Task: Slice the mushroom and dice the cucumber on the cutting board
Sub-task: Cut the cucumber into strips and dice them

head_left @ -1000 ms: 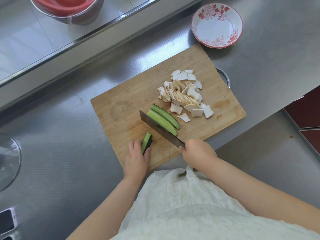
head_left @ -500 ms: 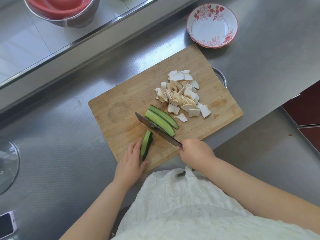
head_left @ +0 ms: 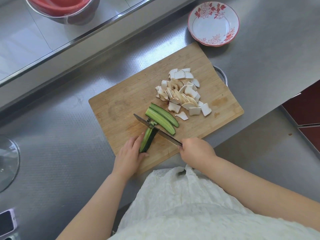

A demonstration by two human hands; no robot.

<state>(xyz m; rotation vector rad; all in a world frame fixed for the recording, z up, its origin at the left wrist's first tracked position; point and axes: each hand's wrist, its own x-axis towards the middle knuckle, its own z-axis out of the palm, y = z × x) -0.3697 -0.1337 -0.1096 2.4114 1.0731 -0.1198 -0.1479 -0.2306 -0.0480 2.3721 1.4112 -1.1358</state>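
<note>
The right hand is clenching the handle of a kitchen knife, its fingers wrapped fully around it. The blade is lying diagonally across the far end of a cucumber wedge, dark-skinned with a pale green cut face. The left hand is gripping that wedge from its left side, fingers alongside it and the thumb at its near end. A few thin green slivers are lying just beyond the blade.

Two more long cucumber pieces are lying side by side just past the knife — one showing its pale cut face, the other its dark skin. Beyond them a heap of sliced mushroom is sitting on the right half of the board, white pieces with tan edges, too many and too overlapped to count.

All of this is resting on one wooden cutting board, set at an angle on a stainless steel counter. One white bowl with red flowers is standing on the counter just past the board's far corner. A metal bowl holding something red is sitting on a raised ledge at the far left. A glass lid is showing at the left edge, and a phone at the lower left corner. The person is wearing a cream crinkled garment.
</note>
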